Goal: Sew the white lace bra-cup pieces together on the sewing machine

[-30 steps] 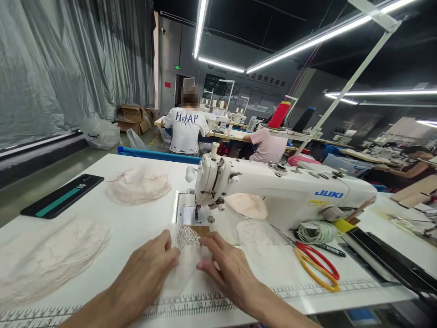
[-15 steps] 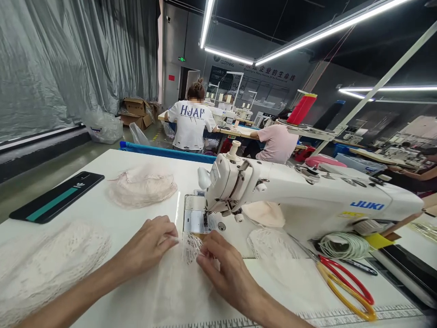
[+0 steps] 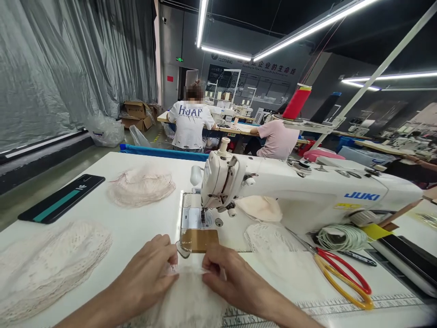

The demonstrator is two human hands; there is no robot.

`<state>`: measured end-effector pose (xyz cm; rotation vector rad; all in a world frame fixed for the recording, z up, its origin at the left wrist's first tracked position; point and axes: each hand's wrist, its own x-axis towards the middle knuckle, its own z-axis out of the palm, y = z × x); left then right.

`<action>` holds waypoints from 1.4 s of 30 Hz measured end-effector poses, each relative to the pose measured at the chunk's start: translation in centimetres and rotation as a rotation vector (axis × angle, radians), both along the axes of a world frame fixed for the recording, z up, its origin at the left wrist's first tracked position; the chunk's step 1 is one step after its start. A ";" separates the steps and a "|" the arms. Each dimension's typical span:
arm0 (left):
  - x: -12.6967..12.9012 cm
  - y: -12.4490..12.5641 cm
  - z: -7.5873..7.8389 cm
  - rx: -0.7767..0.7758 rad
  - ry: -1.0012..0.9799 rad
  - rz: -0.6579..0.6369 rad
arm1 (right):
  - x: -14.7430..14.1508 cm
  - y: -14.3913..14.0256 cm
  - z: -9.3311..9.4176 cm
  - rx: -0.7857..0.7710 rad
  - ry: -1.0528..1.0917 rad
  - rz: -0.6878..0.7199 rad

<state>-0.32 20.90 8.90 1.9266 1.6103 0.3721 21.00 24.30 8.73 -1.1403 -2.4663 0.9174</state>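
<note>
Both hands pinch the top edge of a sheer white fabric (image 3: 189, 291) that hangs toward me over the table's front. My left hand (image 3: 150, 269) is closed on its left end, and my right hand (image 3: 232, 278) is closed on its right end, with a short stretch between them. Just beyond stands a white JUKI sewing machine (image 3: 290, 182). Its needle area (image 3: 203, 216) and a brown plate (image 3: 200, 240) show bare, with no fabric under the presser foot. The fabric's lower part runs out of view.
White lace pieces (image 3: 58, 264) and a pinkish lace bundle (image 3: 143, 184) lie left, beside a black-and-teal case (image 3: 63, 198). Right are more lace (image 3: 269, 237), red-and-yellow-handled scissors (image 3: 344, 278), a coiled pale cord (image 3: 341, 238) and a printed ruler (image 3: 314, 305). Two people (image 3: 191, 120) sit ahead.
Both hands have drawn back toward me from the needle area, bringing the fabric's edge with them. The brown plate has come into view. The lacy strip between the fingers no longer shows spread out.
</note>
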 end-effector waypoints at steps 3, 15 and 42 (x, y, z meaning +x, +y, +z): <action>0.9 1.1 0.7 -0.111 -0.188 -0.021 | 1.9 0.8 1.1 -0.069 0.064 -0.014; 4.2 8.1 -0.6 -0.153 -0.008 0.027 | 2.4 3.1 -1.0 0.554 -0.061 -0.018; 3.8 7.3 -0.5 -0.041 0.216 0.054 | 1.1 6.2 -3.4 0.262 -0.131 -0.215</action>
